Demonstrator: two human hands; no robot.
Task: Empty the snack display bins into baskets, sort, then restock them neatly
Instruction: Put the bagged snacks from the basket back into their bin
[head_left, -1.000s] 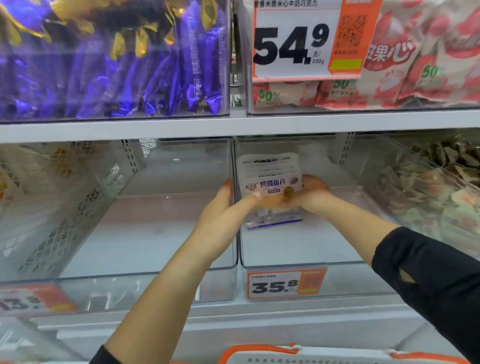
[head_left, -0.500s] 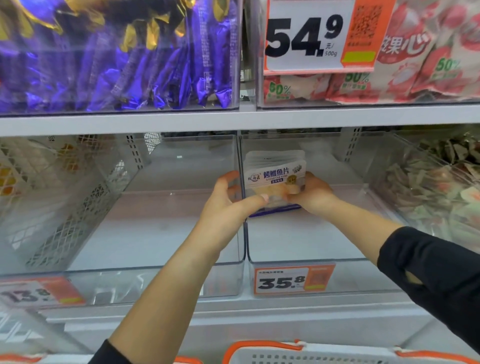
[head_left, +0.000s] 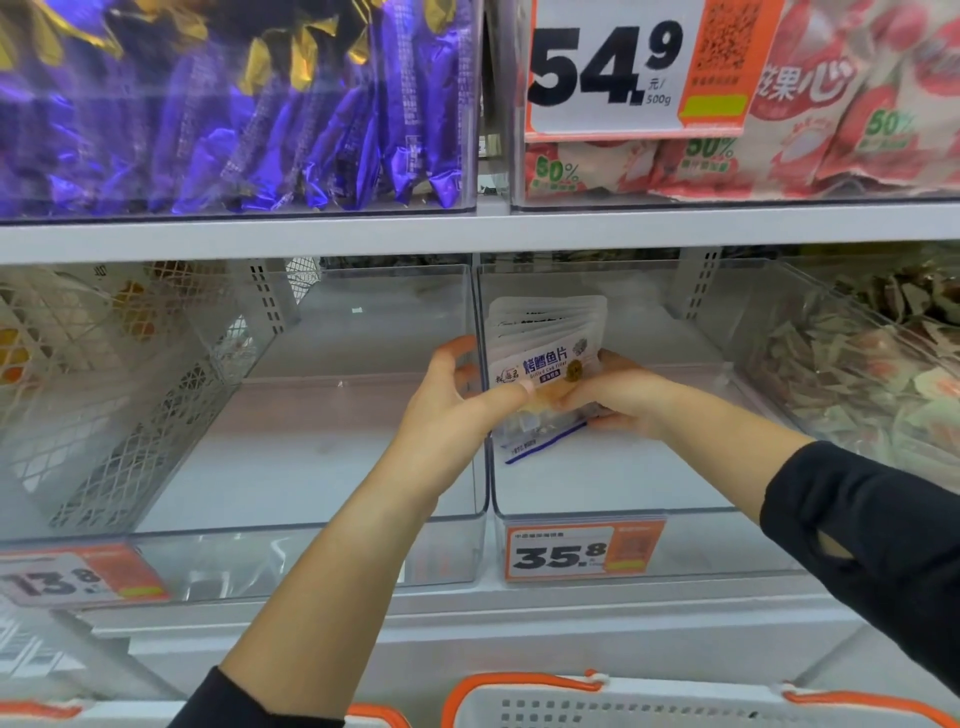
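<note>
While both hands are reaching into the lower shelf, they've got a stack of white fish snack packs (head_left: 549, 358) squeezed between them, standing upright inside the clear middle bin (head_left: 613, 512), close to its left wall and toward the back, so most of the bin floor in front is bare. Left hand (head_left: 457, 400) comes in over the divider between the two bins, thumb curled across the front pack and fingers wrapped around the left side of the stack. Right hand (head_left: 621, 397) grips the stack from the right, fingers curled on the lower part of the packs. That bin has an orange 35.8 price tag (head_left: 584, 553) on its front edge. Next bin over on the left (head_left: 311, 530) is clear too, with a blurry tag (head_left: 78, 577) on its front. Up on the top shelf there's a bin of purple wrappers (head_left: 234, 119) and red-and-white bags (head_left: 831, 130) behind a 54.9 tag (head_left: 639, 67). White basket with orange trim (head_left: 675, 701) sits along the bottom edge of the view, below the shelf
</note>
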